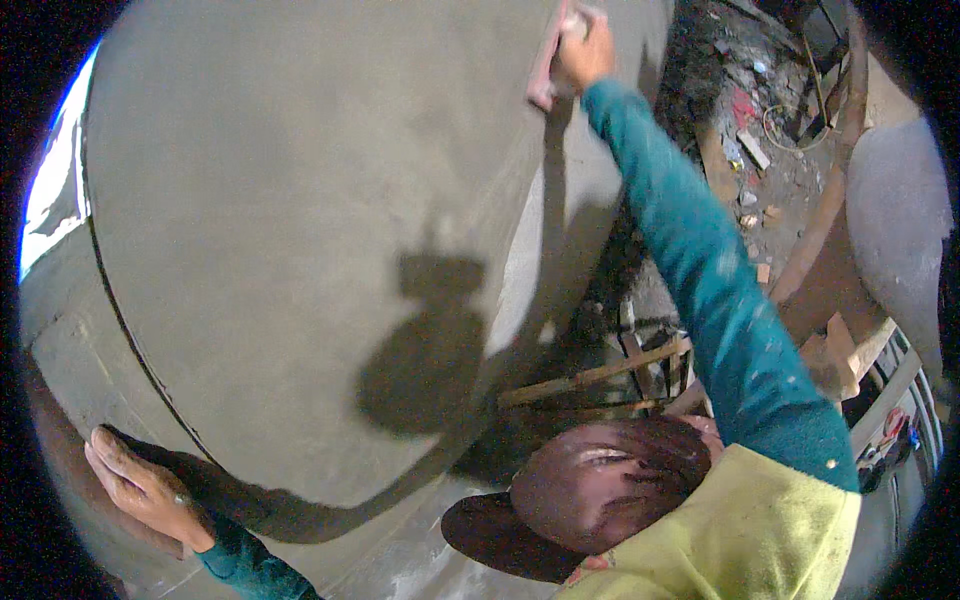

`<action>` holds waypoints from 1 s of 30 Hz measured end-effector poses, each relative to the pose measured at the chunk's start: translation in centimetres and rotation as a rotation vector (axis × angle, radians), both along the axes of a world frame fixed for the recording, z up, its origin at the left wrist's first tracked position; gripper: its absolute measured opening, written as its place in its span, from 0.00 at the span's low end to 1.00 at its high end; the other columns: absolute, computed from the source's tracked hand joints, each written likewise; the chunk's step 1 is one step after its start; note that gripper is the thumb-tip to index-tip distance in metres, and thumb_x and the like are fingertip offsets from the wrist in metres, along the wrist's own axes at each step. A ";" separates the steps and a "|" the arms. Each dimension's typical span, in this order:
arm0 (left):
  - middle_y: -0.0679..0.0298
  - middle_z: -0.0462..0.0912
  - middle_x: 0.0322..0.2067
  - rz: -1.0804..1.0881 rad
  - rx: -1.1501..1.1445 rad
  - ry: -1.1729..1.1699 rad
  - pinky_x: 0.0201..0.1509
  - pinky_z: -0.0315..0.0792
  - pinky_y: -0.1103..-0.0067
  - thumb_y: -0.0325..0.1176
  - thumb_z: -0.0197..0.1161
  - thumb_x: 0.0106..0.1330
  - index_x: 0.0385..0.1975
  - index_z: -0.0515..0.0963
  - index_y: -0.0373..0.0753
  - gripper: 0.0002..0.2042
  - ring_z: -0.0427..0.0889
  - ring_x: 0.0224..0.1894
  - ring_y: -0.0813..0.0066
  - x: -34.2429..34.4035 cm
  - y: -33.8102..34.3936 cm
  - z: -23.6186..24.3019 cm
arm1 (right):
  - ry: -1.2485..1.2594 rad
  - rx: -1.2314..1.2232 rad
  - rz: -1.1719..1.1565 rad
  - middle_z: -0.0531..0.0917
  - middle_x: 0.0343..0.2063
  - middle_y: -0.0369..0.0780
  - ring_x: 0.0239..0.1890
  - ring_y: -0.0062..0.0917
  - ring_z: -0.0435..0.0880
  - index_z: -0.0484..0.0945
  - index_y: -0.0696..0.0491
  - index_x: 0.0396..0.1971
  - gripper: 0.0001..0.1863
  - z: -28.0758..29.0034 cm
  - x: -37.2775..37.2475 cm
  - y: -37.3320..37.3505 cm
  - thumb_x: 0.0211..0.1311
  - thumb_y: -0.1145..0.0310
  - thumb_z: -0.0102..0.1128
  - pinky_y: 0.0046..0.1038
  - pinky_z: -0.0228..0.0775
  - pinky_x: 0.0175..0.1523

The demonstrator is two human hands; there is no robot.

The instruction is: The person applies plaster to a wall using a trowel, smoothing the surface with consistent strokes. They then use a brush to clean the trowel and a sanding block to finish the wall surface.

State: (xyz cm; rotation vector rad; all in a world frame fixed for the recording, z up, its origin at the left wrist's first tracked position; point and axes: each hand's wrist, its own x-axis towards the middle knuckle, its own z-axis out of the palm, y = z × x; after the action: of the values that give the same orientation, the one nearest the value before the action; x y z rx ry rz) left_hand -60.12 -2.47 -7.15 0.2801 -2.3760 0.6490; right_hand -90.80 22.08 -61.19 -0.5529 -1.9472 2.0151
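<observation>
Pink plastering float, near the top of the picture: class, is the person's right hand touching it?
Touching. The head view shows the right hand gripping the pink plastering float from behind.

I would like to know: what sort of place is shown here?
Probably a building site: the large grey wall looks freshly plastered, the right hand holds a pinkish float, and rubble is scattered at the picture's right.
</observation>
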 end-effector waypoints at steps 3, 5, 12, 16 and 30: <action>0.41 0.77 0.61 0.048 -0.158 -0.011 0.71 0.67 0.68 0.43 0.47 0.83 0.61 0.71 0.18 0.27 0.77 0.64 0.54 0.8 0.6 -0.1 | 0.038 0.062 0.018 0.81 0.54 0.54 0.56 0.46 0.82 0.72 0.58 0.60 0.26 -1.3 2.1 -0.7 0.68 0.57 0.57 0.42 0.73 0.62; 0.41 0.77 0.61 0.092 -0.229 -0.030 0.71 0.67 0.68 0.43 0.47 0.83 0.61 0.71 0.18 0.27 0.77 0.64 0.54 0.9 0.9 0.6 | 0.107 0.132 0.106 0.78 0.60 0.55 0.64 0.48 0.76 0.71 0.55 0.66 0.27 2.0 13.2 -7.3 0.71 0.58 0.56 0.44 0.66 0.69; 0.41 0.78 0.61 -0.040 -0.023 -0.026 0.70 0.68 0.69 0.42 0.47 0.83 0.61 0.71 0.18 0.26 0.78 0.63 0.56 -2.5 0.8 -0.4 | 0.169 0.324 -0.141 0.80 0.57 0.55 0.61 0.49 0.79 0.72 0.61 0.61 0.29 -4.2 2.9 -0.9 0.69 0.56 0.57 0.44 0.69 0.67; 0.43 0.78 0.61 -0.003 -0.098 -0.015 0.71 0.68 0.71 0.40 0.46 0.83 0.61 0.71 0.18 0.25 0.78 0.63 0.57 0.4 0.7 0.0 | -0.084 -0.183 0.220 0.75 0.59 0.54 0.60 0.48 0.76 0.68 0.56 0.63 0.26 6.4 1.3 3.2 0.72 0.55 0.52 0.43 0.70 0.63; 0.47 0.80 0.59 0.008 0.013 -0.060 0.70 0.66 0.71 0.40 0.44 0.84 0.61 0.73 0.23 0.23 0.78 0.63 0.59 5.8 2.5 -2.7 | 0.101 -0.013 0.318 0.78 0.60 0.57 0.64 0.48 0.77 0.71 0.60 0.64 0.28 0.3 24.0 -6.6 0.72 0.59 0.56 0.43 0.69 0.66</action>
State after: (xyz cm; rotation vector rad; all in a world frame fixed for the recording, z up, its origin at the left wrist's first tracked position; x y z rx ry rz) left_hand -54.33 0.00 -9.89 0.2798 -2.4384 0.6548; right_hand -66.78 15.43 -60.86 -0.1444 -2.0679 2.1913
